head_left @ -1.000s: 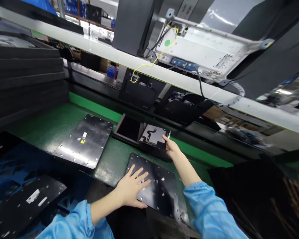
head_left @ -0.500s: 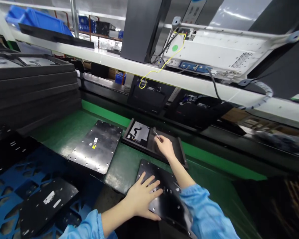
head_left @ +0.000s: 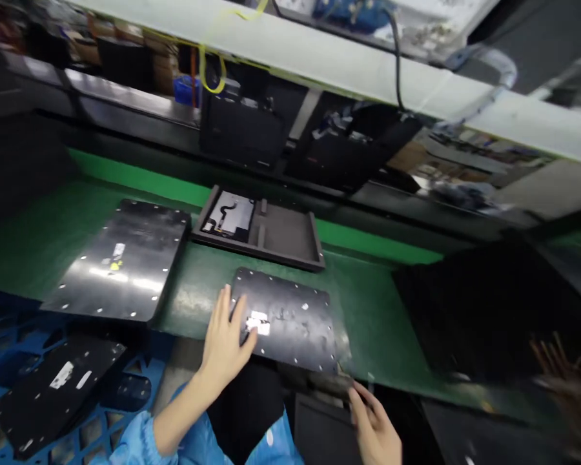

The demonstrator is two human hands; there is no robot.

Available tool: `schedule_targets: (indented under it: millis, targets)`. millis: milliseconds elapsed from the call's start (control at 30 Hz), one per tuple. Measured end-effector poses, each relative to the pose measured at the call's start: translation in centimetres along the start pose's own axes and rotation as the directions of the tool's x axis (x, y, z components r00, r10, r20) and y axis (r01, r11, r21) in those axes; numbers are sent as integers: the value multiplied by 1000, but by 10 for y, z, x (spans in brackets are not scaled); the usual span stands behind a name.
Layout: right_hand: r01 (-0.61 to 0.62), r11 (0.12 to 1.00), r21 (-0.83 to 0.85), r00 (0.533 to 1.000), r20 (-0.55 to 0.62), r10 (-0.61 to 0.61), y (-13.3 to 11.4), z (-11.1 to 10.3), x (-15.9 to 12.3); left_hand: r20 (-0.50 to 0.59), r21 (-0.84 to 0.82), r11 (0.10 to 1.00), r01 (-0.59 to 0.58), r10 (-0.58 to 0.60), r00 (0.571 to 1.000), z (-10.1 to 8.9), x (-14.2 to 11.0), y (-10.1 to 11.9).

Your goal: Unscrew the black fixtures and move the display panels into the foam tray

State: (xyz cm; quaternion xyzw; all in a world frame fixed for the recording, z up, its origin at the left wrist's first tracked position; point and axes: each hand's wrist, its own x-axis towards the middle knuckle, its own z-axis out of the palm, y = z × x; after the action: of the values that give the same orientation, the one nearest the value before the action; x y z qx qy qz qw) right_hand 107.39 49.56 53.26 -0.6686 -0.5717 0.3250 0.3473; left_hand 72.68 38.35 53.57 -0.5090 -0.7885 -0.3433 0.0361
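Note:
A black metal plate with small holes and a white label lies on the green mat in front of me. My left hand rests flat on the plate's left edge, fingers stretched out. My right hand is low at the near right corner of the plate, fingers curled at the table's front edge; what it holds, if anything, is blurred. Behind the plate sits a shallow black tray with a small grey part in its left compartment.
A second black plate lies on the mat to the left, a third on blue pallets at lower left. A white beam runs overhead with cables. Dark foam fills the right side.
My right hand has drawn back from the tray down to the plate's near right corner. The view has tipped downward. My left hand has slid to the plate's left edge.

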Motion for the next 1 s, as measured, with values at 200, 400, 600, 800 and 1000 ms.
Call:
schedule_targets:
  millis: [200, 400, 600, 800, 1000]
  targets:
    - [-28, 985, 170, 996, 93, 12, -18, 33, -3, 47, -35, 999, 42, -40, 998, -3, -2, -1]
    - [-49, 987, 156, 995, 90, 35, -33, 61, -5, 10, 4, 1000, -16, 16, 1000, 1, -4, 15]
    - [-247, 821, 515, 969, 117, 218, -1, 30, -8, 68, -10, 989, -150, 150, 986, 19, -5, 40]
    - [-350, 646, 679, 920, 118, 374, 16, -19, -18, 214, -49, 930, -365, 367, 905, 59, 36, 78]
    - [-272, 734, 623, 939, 4, 345, 25, -43, -15, 294, -98, 880, -464, 471, 832, 89, 60, 115]
